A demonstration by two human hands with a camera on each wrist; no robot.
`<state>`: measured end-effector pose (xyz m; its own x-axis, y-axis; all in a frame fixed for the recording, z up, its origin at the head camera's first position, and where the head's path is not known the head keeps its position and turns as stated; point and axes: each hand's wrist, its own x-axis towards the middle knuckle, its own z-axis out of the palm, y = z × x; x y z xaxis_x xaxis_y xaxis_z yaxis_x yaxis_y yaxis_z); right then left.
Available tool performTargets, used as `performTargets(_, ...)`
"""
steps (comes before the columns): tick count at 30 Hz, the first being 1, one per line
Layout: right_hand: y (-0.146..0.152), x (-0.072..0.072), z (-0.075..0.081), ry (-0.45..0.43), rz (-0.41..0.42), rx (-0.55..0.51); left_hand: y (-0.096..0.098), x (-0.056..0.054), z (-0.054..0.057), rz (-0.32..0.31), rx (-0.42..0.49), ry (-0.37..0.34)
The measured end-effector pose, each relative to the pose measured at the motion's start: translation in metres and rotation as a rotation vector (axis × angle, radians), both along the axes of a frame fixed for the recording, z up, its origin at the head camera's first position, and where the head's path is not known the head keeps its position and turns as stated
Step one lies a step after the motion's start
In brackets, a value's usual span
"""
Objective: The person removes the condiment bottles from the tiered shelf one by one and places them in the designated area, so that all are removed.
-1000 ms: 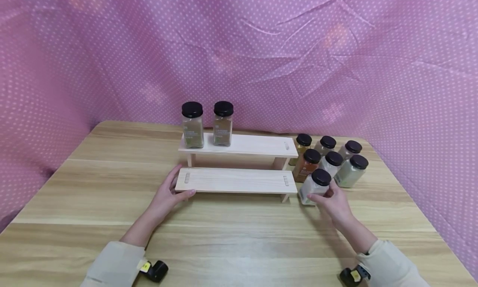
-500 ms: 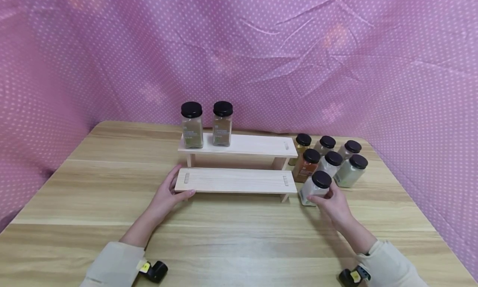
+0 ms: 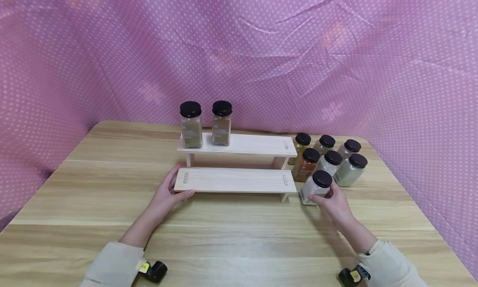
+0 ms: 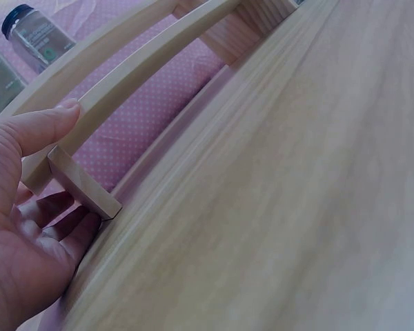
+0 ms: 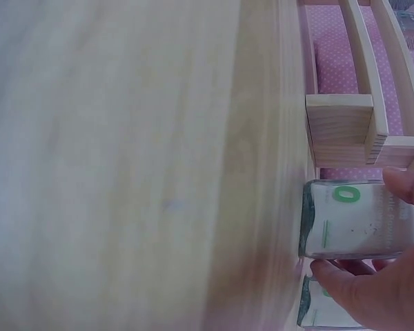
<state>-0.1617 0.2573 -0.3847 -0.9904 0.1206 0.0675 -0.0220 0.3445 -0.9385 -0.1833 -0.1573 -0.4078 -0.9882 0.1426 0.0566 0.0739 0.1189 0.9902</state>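
At the left end of the lower tier of a pale wooden two-tier rack point(image 3: 235, 180), my left hand point(image 3: 164, 197) holds on. In the left wrist view the thumb point(image 4: 52, 127) lies along its front edge and the other fingers curl beside the short leg point(image 4: 86, 185). My right hand point(image 3: 335, 207) pinches a square glass spice jar point(image 3: 313, 191) between thumb and fingers, just right of the rack. The jar has a black lid and whitish contents; green print shows on its side point(image 5: 359, 219) in the right wrist view. Whether its base touches the table cannot be told.
Two jars of brownish powder, one at the left end point(image 3: 192, 131) and one beside it point(image 3: 221, 130), stand on the upper tier point(image 3: 257, 144). Several more black-lidded jars, including a reddish one point(image 3: 305, 168) and a pale green one point(image 3: 350, 172), crowd behind my right hand. A pink dotted cloth point(image 3: 239, 62) hangs behind.
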Motion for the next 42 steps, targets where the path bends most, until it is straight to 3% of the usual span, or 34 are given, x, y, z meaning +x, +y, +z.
performTargets(4, 0.0, 0.0, -0.001, 0.007, -0.005, 0.006, 0.0, 0.0, 0.0, -0.002, 0.004, 0.002)
performTargets(15, 0.027, -0.022, -0.039, 0.084, -0.022, -0.006, 0.0, 0.0, 0.0, -0.002, -0.001, 0.0)
performTargets(27, 0.046, -0.042, -0.046, 0.162, -0.001, -0.064, 0.0, 0.0, -0.001, -0.006, 0.013, 0.005)
performTargets(29, 0.044, -0.042, -0.038, 0.155, 0.011, -0.072, -0.001, 0.0, -0.001, -0.006, 0.016, 0.006)
performTargets(34, 0.006, -0.015, 0.031, 0.059, 0.014, -0.023, -0.001, 0.0, -0.001, -0.008, 0.02, 0.006)
performTargets(36, -0.006, -0.007, 0.051, 0.052, 0.004, -0.002, -0.001, 0.0, -0.001, -0.007, 0.018, 0.006)
performTargets(42, -0.003, -0.014, 0.058, 0.086, 0.011, 0.024, -0.001, 0.0, -0.001, -0.006, 0.012, 0.007)
